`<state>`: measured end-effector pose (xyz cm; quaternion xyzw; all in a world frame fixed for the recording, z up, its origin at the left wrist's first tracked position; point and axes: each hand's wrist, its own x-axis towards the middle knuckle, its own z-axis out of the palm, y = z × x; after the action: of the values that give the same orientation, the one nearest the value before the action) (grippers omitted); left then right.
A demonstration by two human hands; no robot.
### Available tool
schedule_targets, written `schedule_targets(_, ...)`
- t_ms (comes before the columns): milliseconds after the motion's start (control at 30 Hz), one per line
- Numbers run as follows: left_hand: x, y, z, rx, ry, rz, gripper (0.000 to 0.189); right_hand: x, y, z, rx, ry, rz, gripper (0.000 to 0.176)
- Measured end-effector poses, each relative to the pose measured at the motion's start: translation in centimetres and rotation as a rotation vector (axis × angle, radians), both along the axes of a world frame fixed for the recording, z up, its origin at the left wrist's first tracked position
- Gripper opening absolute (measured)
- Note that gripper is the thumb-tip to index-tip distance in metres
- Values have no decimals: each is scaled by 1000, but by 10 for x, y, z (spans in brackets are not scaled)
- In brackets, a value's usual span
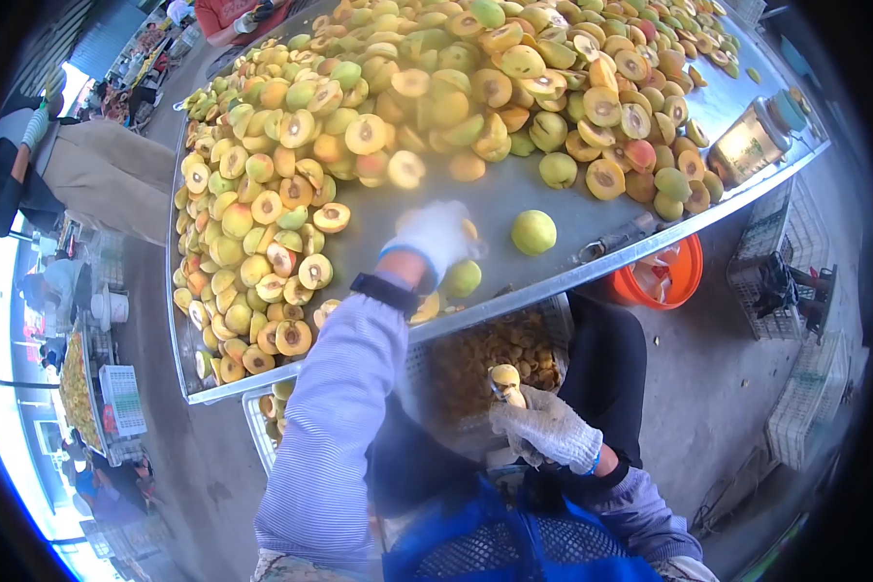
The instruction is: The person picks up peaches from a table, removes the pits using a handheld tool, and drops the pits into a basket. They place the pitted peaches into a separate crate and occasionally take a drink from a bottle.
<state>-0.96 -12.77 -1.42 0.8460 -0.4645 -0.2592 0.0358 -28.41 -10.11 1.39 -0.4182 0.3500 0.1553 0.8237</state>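
Observation:
My left hand (432,238), in a white glove and smeared by motion, is over the metal tabletop near its front edge. A bit of orange fruit shows by its blurred fingertips; whether it is gripped cannot be made out. Close by lie a whole green-yellow peach (533,233) and another greenish peach (463,278). My right hand (548,427), gloved too, is closed around a short tan tool with a metal part (505,382), low in front of my lap. Behind it is a crate of brownish-yellow fruit pieces (514,344). Many halved peaches (291,194) cover the table.
At the table's right end stand a jar (752,141) and, near the front edge, a dark metal tool (616,241). An orange bucket (687,276) is below that edge. White plastic crates (805,388) stand right; a person in red (228,19) is across the table.

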Motion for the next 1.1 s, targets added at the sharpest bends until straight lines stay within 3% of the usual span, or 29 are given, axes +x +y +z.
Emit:
schedule_targets(33,-2,7,-4,-8,-30,-44,69,0,1,-1,6,-12,-15,31)
schedule_targets(133,9,35,-25,-312,209,42,51,-5,-1,1,-52,-60,53,28)
schedule_targets(200,-9,48,-5,-558,656,312,41,-8,-4,1,-154,-50,100,35)
schedule_targets(233,-31,58,34,-687,995,542,36,-8,-3,-2,-236,-37,112,40)
schedule_targets(267,-45,70,56,-755,1034,468,39,-7,-2,-8,-413,-37,169,44)
schedule_targets(300,-65,79,76,-754,991,428,47,-7,-2,-12,-592,-39,229,48)
schedule_targets(367,-86,102,55,-749,755,94,51,-1,-2,-2,-715,-31,281,49)
schedule_targets(433,-109,113,65,-523,37,-138,50,1,-1,7,-793,-13,336,50)
schedule_targets(467,-106,113,56,-474,-181,-56,48,1,2,10,-802,0,365,49)
schedule_targets(567,-106,132,54,-796,656,646,43,-4,11,15,-812,-17,292,41)
schedule_targets(600,-105,140,49,-873,883,719,41,-6,16,17,-806,-29,242,37)
schedule_targets(700,-137,152,58,-975,613,553,42,-5,17,35,-721,-60,357,51)
schedule_targets(733,-140,158,50,-918,256,265,49,-5,22,34,-741,-43,374,51)
schedule_targets(767,-148,155,49,-919,103,137,52,-4,27,30,-760,-27,393,52)
schedule_targets(833,-156,149,53,-746,196,421,51,-4,37,25,-773,-18,404,54)
schedule_targets(933,-155,149,35,-729,221,274,48,-14,53,3,-798,-71,369,56)
schedule_targets(1033,-170,151,33,-772,156,137,47,-22,55,-8,-966,-135,410,38)
schedule_targets(1100,-166,151,39,-804,278,408,46,-21,55,5,-949,-85,350,36)
